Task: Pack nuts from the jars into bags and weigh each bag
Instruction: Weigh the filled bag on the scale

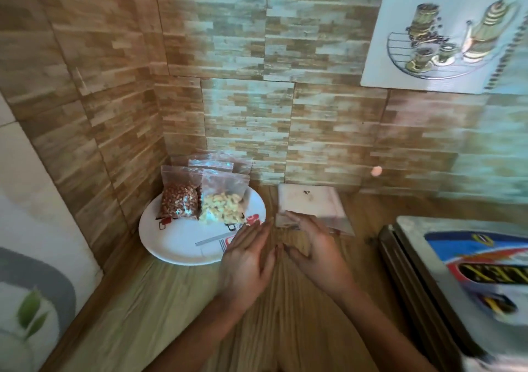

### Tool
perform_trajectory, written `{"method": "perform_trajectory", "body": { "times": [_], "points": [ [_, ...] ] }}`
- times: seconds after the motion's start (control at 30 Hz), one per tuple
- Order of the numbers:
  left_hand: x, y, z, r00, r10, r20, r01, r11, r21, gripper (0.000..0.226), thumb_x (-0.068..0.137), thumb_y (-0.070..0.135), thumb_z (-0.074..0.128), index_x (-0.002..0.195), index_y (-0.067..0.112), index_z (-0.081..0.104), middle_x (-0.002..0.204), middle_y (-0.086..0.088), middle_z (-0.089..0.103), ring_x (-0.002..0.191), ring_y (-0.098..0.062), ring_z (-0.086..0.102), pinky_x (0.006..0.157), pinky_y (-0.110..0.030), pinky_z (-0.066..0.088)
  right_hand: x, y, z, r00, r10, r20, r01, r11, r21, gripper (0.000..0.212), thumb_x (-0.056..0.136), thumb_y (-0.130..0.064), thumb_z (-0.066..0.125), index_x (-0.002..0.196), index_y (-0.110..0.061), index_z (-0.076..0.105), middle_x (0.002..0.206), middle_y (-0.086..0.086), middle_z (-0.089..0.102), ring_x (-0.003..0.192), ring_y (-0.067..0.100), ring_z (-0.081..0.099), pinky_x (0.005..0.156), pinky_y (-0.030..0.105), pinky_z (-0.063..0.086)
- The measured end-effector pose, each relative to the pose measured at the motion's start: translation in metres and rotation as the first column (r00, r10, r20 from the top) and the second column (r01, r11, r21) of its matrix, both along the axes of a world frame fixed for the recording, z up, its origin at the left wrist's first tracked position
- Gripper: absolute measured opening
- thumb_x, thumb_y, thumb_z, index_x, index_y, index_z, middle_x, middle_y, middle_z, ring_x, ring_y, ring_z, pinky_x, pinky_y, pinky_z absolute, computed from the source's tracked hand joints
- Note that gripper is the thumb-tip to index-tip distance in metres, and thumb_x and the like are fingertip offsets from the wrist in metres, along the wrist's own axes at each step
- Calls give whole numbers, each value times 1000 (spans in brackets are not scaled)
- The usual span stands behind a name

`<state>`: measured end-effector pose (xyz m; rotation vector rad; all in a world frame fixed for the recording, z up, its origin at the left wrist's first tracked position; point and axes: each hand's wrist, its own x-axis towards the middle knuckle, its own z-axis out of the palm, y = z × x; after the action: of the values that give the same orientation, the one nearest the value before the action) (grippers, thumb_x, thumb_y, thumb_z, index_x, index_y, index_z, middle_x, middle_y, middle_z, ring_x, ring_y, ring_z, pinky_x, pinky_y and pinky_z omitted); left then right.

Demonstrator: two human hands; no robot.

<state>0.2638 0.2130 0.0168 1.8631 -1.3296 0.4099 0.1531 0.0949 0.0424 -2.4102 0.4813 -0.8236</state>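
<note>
While both hands hover low over the wooden worktop (177, 308) at centre frame, the left hand (248, 260) is flat, fingers straight, holding nothing, its tips over the plate's rim. The right hand (317, 253) reaches the near edge of a clear empty bag (341, 226); blur hides whether it pinches it. Likely a fresh bag is wanted for filling. Beyond, left of centre, a white plate (171, 243) gathers filled bags: red-brown peanuts (180, 200) beside pale cashews (223, 210), propped upright toward the corner wall. No jars show.
</note>
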Motion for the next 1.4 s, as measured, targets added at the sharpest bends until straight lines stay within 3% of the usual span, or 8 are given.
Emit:
{"method": "perform_trajectory", "body": {
  "times": [0.17, 0.4, 0.7, 0.83, 1.0, 1.17, 1.33, 1.4],
  "points": [
    [-69, -4, 7, 996, -81, 46, 81, 997, -19, 44, 85, 29, 46, 121, 9, 61, 119, -6, 64, 113, -18, 57, 97, -33, 41, -81, 0, 2, 1000, -26, -9, 26, 998, -49, 61, 77, -22, 65, 135, -27, 46, 136, -7, 47, 129, 10, 39, 107, 33, 35],
    [-174, -30, 19, 986, -165, 34, 167, 982, -86, 42, 84, 26, 50, 123, 10, 59, 122, -5, 63, 116, -13, 54, 99, -36, 42, -194, -18, 27, 998, -59, 20, 61, 992, -106, 58, 77, -24, 62, 133, -27, 47, 128, -4, 51, 120, 9, 45, 103, 17, 31],
    [-298, -70, 34, 967, -253, 14, 253, 961, -110, 41, 87, 25, 52, 126, 14, 57, 127, -1, 60, 120, -11, 52, 105, -34, 38, -329, -55, 33, 991, -131, 40, 133, 989, -57, 54, 79, -27, 61, 132, -22, 50, 130, -7, 50, 124, 9, 44, 104, 27, 37],
    [-337, -85, 36, 957, -288, 21, 289, 953, -88, 40, 87, 25, 53, 126, 15, 57, 125, 0, 61, 119, -11, 54, 104, -37, 41, -371, -69, 33, 983, -181, 39, 183, 983, -29, 57, 79, -13, 72, 131, -22, 51, 128, -6, 52, 123, 10, 45, 104, 24, 37],
    [-362, -103, 45, 938, -336, 81, 338, 941, -16, 40, 88, 29, 51, 125, 15, 57, 123, 1, 62, 119, -12, 54, 103, -40, 43, -404, -81, 36, 964, -264, 44, 264, 965, 6, 57, 78, -11, 73, 129, -26, 52, 128, -7, 53, 124, 9, 44, 98, 1, 25],
    [-363, -126, 54, 920, -364, 144, 364, 931, 28, 40, 86, 33, 50, 121, 15, 61, 118, 1, 65, 113, -13, 59, 99, -38, 43, -417, -93, 37, 940, -339, 28, 340, 940, -17, 59, 78, -16, 73, 129, -31, 48, 127, -13, 49, 122, 6, 43, 102, 21, 33],
    [-366, -156, 67, 889, -425, 171, 408, 904, 126, 42, 84, 34, 45, 118, 16, 63, 113, 0, 67, 106, -14, 62, 96, -32, 36, -429, -109, 40, 908, -419, 18, 419, 908, -14, 59, 77, -17, 74, 127, -35, 46, 125, -16, 46, 117, 2, 43, 97, 13, 31],
    [-369, -169, 67, 866, -482, 133, 457, 871, 181, 43, 86, 35, 44, 121, 16, 61, 117, -1, 66, 111, -16, 61, 97, -30, 37, -436, -114, 40, 885, -464, 23, 464, 886, 5, 59, 77, -18, 74, 125, -37, 45, 124, -16, 47, 117, 4, 45, 96, 18, 34]
  ]
}}
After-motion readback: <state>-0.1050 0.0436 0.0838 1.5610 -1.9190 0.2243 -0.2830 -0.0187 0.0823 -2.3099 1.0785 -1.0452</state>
